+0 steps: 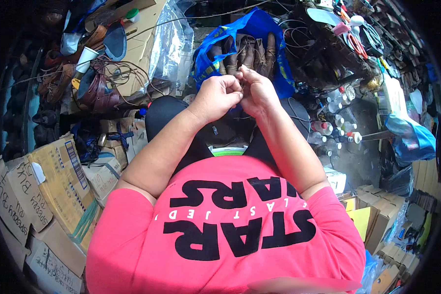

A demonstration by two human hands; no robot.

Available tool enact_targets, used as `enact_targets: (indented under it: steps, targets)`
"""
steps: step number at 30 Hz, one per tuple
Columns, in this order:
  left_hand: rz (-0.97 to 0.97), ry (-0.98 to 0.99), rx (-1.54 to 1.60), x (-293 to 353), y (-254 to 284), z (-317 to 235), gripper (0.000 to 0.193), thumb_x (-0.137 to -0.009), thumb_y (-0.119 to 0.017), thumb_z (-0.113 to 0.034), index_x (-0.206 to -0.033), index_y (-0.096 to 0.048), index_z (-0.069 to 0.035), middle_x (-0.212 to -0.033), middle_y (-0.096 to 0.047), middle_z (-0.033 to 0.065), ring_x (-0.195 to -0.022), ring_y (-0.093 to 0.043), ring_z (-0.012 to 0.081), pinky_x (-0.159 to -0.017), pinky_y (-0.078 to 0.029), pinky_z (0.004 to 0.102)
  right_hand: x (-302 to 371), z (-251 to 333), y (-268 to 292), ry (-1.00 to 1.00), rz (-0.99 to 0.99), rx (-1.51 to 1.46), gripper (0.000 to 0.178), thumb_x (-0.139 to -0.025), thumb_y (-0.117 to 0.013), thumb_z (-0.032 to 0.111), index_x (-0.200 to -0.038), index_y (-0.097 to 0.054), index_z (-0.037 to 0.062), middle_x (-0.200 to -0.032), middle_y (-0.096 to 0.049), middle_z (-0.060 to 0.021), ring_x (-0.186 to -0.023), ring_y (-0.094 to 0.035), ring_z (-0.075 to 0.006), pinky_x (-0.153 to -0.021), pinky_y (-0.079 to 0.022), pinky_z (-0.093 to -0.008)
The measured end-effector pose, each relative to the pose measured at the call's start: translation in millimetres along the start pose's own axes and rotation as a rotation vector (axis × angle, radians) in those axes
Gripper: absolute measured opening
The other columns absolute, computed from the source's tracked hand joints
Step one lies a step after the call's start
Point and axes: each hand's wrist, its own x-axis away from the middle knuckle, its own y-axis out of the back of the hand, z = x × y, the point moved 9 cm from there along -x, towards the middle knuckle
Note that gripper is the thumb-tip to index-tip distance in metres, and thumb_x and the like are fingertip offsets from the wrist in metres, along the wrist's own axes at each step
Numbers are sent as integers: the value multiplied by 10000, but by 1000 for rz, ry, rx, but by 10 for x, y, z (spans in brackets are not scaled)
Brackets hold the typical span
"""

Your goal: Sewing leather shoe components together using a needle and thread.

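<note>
My left hand (214,100) and my right hand (260,95) meet in front of me, above my knees. Both are closed, thumbs and fingers pinched together. Whatever small thing lies between the fingertips is too small and hidden to name. Just beyond my hands stands a blue bag (282,73), its top wide apart. Several brown leather pieces that look like shoes or boots (248,51) stick up inside it. Between my thighs shows the pale green and white rim (229,151) of something mostly covered by my shirt.
At the left, a maroon leather shoe (99,92) and a white cup (86,58) sit by tangled cords and cardboard. Stacked cardboard boxes (59,171) fill the lower left. Several small bottles (334,122) stand right of my knee, near a light blue plastic bag (411,139).
</note>
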Motion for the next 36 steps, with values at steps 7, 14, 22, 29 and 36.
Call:
enact_targets:
  steps: [7,14,22,29,36]
  targets:
    - [243,63,32,199,-395,58,38,-788,-616,-40,-801,-614,-3,-712,-616,31,-627,-567,84,-595,-460,223,-481,772,266,196,89,-193,114,-878,-503,148,-776,-540,113,-689,-550,-18,-695,-546,-152,-718,-420,-324]
    - [-138,-100,518,196,150,-112,97,-828,-619,-64,-894,-619,7,-802,-638,61,-712,-613,129,-689,-494,249,158,607,-177,206,132,198,373,-930,-442,300,-1204,-502,55,-1090,-576,-71,-950,-568,-177,-797,-439,-359]
    - [-293,-217,330,234,245,-253,108,-817,-628,-30,-915,-624,14,-806,-638,45,-712,-599,99,-678,-496,230,295,311,-387,137,249,77,295,-844,-601,200,-1049,-569,-11,-992,-600,-86,-920,-569,-192,-815,-450,-309]
    - [-428,-217,100,286,304,-260,76,-767,-669,-47,-833,-663,-10,-740,-659,42,-669,-603,71,-630,-486,229,348,301,-507,203,274,160,242,-817,-643,156,-993,-593,-3,-915,-624,-80,-863,-593,-161,-773,-457,-271]
    - [-436,-271,40,321,320,-240,137,-772,-665,-44,-906,-669,-15,-756,-668,49,-689,-615,85,-648,-494,241,343,365,-417,249,231,198,188,-822,-646,148,-940,-608,8,-864,-633,-75,-811,-598,-144,-770,-461,-262]
